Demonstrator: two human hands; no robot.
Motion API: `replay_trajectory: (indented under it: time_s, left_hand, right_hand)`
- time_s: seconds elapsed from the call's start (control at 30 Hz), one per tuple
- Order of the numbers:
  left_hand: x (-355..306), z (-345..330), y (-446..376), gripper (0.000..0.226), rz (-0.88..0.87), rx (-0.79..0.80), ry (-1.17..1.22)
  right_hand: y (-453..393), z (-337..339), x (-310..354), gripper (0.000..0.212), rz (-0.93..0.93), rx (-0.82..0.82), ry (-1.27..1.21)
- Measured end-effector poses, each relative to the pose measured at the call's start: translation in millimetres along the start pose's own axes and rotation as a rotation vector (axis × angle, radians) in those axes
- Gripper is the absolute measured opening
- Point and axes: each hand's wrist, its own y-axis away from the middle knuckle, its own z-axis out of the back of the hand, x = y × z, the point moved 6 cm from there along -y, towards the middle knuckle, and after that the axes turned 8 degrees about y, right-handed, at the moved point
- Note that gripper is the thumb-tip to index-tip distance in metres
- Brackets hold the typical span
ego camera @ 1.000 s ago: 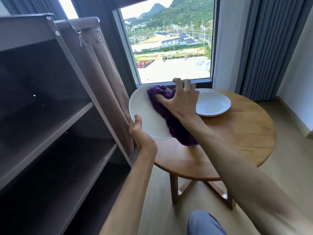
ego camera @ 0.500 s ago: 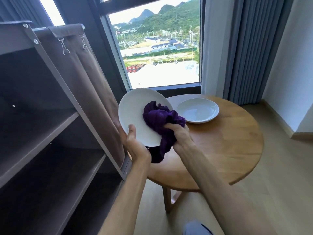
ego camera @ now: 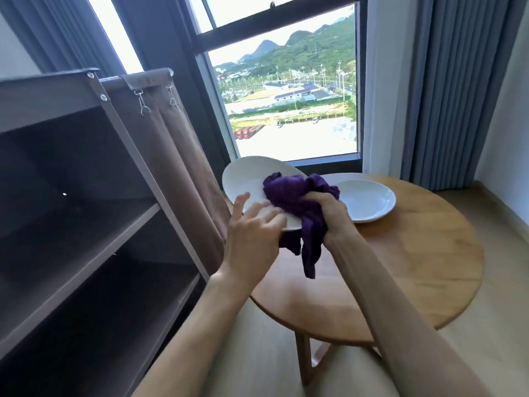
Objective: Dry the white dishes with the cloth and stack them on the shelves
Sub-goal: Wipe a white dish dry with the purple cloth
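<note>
A large white plate (ego camera: 246, 179) is held up, tilted, above the left edge of the round wooden table (ego camera: 400, 267). My left hand (ego camera: 252, 233) grips its near rim, index finger stretched across the plate's face. My right hand (ego camera: 329, 213) clutches a bunched purple cloth (ego camera: 292, 196) against the plate's right side; a tail of the cloth hangs down below my hand. A second white dish (ego camera: 369, 199), a shallow bowl, sits on the table just to the right.
A brown shelf unit (ego camera: 86, 224) with bare shelves stands at the left, its fabric curtain (ego camera: 177, 156) clipped back beside the plate. A window and grey drapes (ego camera: 446, 90) lie behind the table. Pale wood floor stretches to the right.
The plate has tipped flatter and risen a little. My left hand shifted its hold on the near rim. My right hand bunched the cloth tighter and moved to the plate's right side.
</note>
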Motion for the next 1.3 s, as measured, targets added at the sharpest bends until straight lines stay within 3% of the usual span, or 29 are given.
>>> replay_trajectory:
  time_s: [0.13, 0.23, 0.33, 0.43, 0.63, 0.87, 1.0, 1.1, 1.17, 1.23, 1.3]
  left_hand:
    - [13.5, 11.6, -0.7, 0.022, 0.298, -0.024, 0.321]
    - [17.2, 3.9, 14.4, 0.019, 0.636, -0.043, 0.842]
    - [19.8, 6.8, 26.5, 0.009, 0.763, -0.137, 1.173]
    - [31.9, 8.0, 36.4, 0.022, 0.877, -0.249, 1.355]
    - [43.7, -7.0, 55.4, 0.016, 1.125, -0.402, 1.553]
    - [43.7, -32.6, 71.6, 0.037, 1.411, -0.552, 1.699]
    - [49.3, -37.3, 69.4, 0.039, 1.42, -0.603, 1.695]
    - [50.1, -34.5, 70.8, 0.035, 1.352, -0.556, 1.744]
    - [55.9, -28.4, 73.5, 0.032, 1.292, -0.541, 1.736]
    - [60.0, -23.6, 73.3, 0.03, 1.243, -0.539, 1.741]
    - [60.8, -21.2, 71.6, 0.029, 1.251, -0.578, 1.759]
  right_hand:
    - [8.1, -14.7, 27.7, 0.041, 0.219, -0.023, -0.055]
    - [15.6, -28.4, 52.9, 0.03, 0.494, -0.081, 0.169]
    - [15.2, -36.3, 68.6, 0.037, 0.615, -0.054, 0.37]
    - [5.7, -33.1, 70.2, 0.042, 0.572, 0.008, 0.391]
    - [-1.7, -27.5, 62.5, 0.018, 0.56, 0.065, 0.397]
    - [24.2, -9.6, 55.0, 0.004, 0.874, -0.153, 0.497]
    - [30.3, -16.5, 46.6, 0.017, 0.965, -0.058, 0.63]
    - [28.8, -23.7, 62.8, 0.046, 1.145, 0.01, 0.887]
    - [24.8, -32.2, 70.6, 0.049, 1.217, 0.09, 1.087]
    - [19.1, -34.6, 65.2, 0.047, 1.152, 0.153, 1.122]
    - [17.0, -28.7, 54.6, 0.041, 0.979, 0.182, 0.898]
